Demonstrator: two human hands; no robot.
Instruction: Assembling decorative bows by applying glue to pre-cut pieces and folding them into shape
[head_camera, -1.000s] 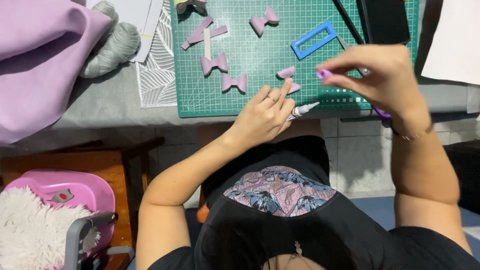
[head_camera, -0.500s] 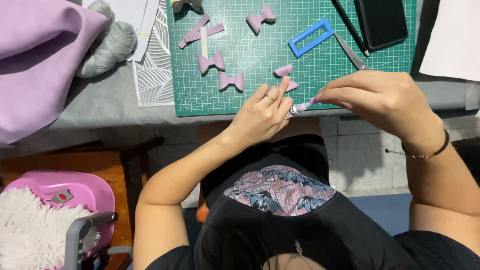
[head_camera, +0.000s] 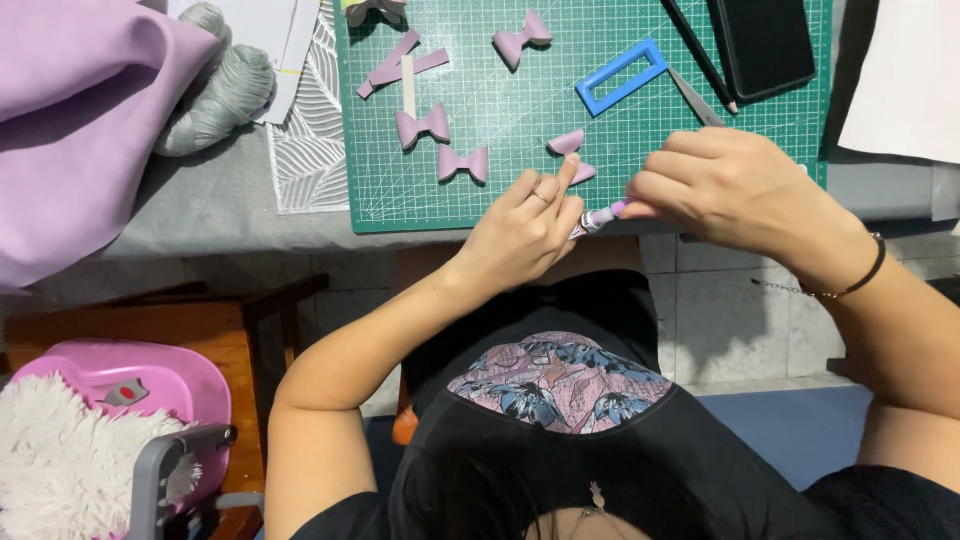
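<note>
Both hands have drawn closer together at the near edge of the green cutting mat (head_camera: 600, 150) on the tabletop. Right hand (head_camera: 740, 190) and left hand (head_camera: 525, 235) each pinch one end of a slim craft pen (head_camera: 600, 217); light and stiff, it seems best held mid-barrel.

You have one view only, from the camera on your head, looking almost straight down past your chest. It sits close: your left hand (head_camera: 525, 235) and right hand (head_camera: 735, 190) meet at the frame's centre. The green cutting mat (head_camera: 470, 205) fills the upper middle, its top cut off. The floor and a pink chair (head_camera: 130, 385) show in the lower left.
</note>
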